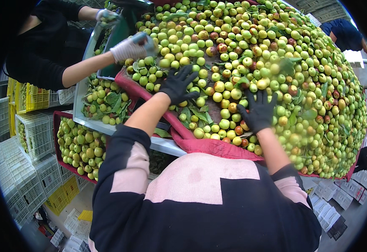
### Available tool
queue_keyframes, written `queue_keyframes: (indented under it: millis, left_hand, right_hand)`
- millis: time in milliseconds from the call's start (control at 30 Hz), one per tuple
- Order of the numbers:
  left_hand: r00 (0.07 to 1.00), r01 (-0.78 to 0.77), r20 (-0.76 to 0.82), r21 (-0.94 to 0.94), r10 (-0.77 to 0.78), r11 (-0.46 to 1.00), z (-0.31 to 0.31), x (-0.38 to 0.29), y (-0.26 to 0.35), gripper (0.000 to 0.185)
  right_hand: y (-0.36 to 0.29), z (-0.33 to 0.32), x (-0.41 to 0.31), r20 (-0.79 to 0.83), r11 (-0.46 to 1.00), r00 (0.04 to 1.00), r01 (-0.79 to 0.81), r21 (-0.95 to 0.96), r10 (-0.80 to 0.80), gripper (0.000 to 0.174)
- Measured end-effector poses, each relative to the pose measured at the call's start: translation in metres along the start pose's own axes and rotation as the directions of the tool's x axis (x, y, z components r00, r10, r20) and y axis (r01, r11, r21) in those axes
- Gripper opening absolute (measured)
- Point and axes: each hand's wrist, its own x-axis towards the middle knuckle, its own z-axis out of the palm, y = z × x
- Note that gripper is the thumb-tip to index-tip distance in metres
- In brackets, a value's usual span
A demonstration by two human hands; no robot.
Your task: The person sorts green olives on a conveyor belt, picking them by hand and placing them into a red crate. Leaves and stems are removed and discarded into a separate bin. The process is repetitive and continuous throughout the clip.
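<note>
A broad heap of green and reddish jujube fruits with loose leaves covers the table in front of me. My left hand, in a black glove, lies palm down with spread fingers over fruits near the red padded edge. Farther right, my right hand, gloved alike, rests on the fruits with its fingers apart. A bare strip of the brown table surface shows between the two hands. Neither hand is seen closed around a fruit. Some fruits under the palms are hidden.
Across at the left, a co-worker's white-gloved hand reaches over the heap. A metal-edged tray of fruits and leaves and a red-rimmed bin stand at my left. White crates are stacked beyond. Another person is at the upper right.
</note>
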Motion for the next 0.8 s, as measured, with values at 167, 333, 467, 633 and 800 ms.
queue_keyframes:
  millis: [167, 333, 467, 633, 800]
  left_hand:
    - [0.967, 0.224, 0.12, 0.017, -0.224, 0.974, -0.008, -0.006, -0.033, 0.073]
    - [0.809, 0.425, -0.338, -0.23, -0.481, 0.875, -0.018, 0.033, -0.011, 0.039]
    - [0.928, -0.053, -0.371, -0.176, -0.017, 0.983, -0.004, 0.073, 0.055, 0.054]
    - [0.968, -0.114, -0.22, 0.028, 0.118, 0.993, 0.018, 0.069, 0.048, 0.062]
    - [0.993, 0.116, -0.025, 0.049, -0.115, 0.992, 0.006, 0.067, -0.042, 0.06]
  right_hand:
    - [-0.041, 0.016, 0.015, -0.01, 0.99, 1.0, 0.006, 0.14, -0.005, 0.083]
    - [-0.105, 0.014, 0.028, -0.046, 0.894, 0.95, 0.307, 0.327, -0.309, 0.08]
    - [-0.123, 0.0, -0.002, -0.143, 0.686, 0.793, 0.589, 0.427, -0.592, 0.066]
    - [-0.046, -0.004, -0.011, -0.362, 0.684, 0.771, 0.634, 0.361, -0.524, 0.045]
    - [0.076, -0.001, -0.002, -0.197, 0.957, 0.948, 0.272, 0.099, -0.249, 0.063]
